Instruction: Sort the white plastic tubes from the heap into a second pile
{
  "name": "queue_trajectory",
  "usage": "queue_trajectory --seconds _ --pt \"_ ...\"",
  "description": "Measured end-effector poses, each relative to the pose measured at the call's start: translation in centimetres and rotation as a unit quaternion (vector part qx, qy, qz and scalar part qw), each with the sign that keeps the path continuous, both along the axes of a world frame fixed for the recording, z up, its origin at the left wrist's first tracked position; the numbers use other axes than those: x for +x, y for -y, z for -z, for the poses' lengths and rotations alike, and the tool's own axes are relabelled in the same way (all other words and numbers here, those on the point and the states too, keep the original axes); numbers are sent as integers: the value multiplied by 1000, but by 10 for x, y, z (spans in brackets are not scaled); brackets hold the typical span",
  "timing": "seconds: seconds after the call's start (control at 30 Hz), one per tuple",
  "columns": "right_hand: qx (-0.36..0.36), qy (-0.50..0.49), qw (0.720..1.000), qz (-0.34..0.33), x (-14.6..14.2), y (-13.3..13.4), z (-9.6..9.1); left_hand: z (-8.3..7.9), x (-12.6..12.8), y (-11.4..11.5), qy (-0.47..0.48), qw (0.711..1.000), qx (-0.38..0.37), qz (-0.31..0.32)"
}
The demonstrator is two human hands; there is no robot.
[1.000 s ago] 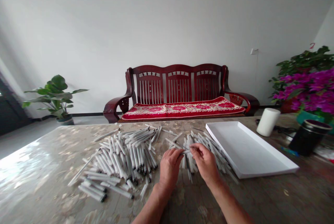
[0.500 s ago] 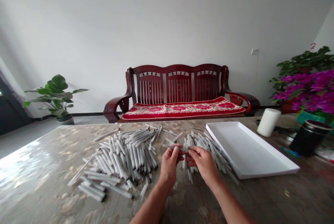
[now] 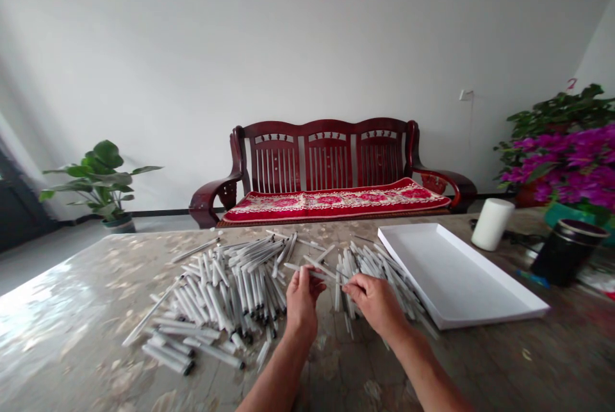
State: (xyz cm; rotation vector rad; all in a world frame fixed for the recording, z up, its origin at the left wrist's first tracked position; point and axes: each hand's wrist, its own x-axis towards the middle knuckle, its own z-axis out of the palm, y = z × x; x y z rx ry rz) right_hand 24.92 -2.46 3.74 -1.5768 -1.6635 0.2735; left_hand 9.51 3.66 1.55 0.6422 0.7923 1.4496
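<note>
My left hand [image 3: 302, 303] is closed round a pale pen barrel [image 3: 292, 266], whose one end sticks out to the left past the thumb. Facing it, my right hand [image 3: 377, 303] pinches a thin pen part at the barrel's other end; the fingertips hide most of it. To the left of my hands lies a big pile of white pens [image 3: 216, 290], many with dark ends. Beneath and beyond my right hand is a second pile of slim, pale pen pieces [image 3: 369, 261], partly covered by that hand.
A shallow white tray [image 3: 461, 277] stands on the patterned table [image 3: 72, 316] to the right. Past it are a white cylinder [image 3: 492, 225], a black container [image 3: 569, 255] and purple flowers [image 3: 571, 156]. Behind the table is a red wooden bench [image 3: 329, 156].
My hands have moved apart: the left has shifted a little left with the pen barrel, while the right has stayed near its place. A gap now shows between them.
</note>
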Motion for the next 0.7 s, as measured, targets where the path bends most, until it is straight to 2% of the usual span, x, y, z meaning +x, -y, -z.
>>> queue_trajectory --seconds 0.1,0.17,0.2,0.27,0.37,0.43,0.5,0.6,0.67,0.7 --pt "52 12 999 4 12 3 -6 2 -17 -15 -16 996 -31 -79" --pt "84 19 996 31 22 5 -9 4 -27 -22 -78 988 -35 -126" --pt "95 24 994 57 27 6 -10 6 -30 -24 -129 983 -20 -129" --pt "106 48 985 127 34 6 -9 9 -32 -24 -262 959 26 -103" --pt "92 103 966 217 39 5 -4 11 -25 -16 -459 883 99 -25" --pt "74 132 959 238 40 3 1 11 -18 -10 -529 838 128 22" --pt "60 148 957 243 42 2 4 11 -15 -7 -562 813 145 50" --pt "71 153 956 242 39 2 3 10 -15 -8 -611 776 154 38" --pt "105 157 963 192 28 4 0 8 -18 -10 -642 751 152 23" --pt "121 163 968 146 20 5 -1 8 -20 -11 -653 741 152 17"
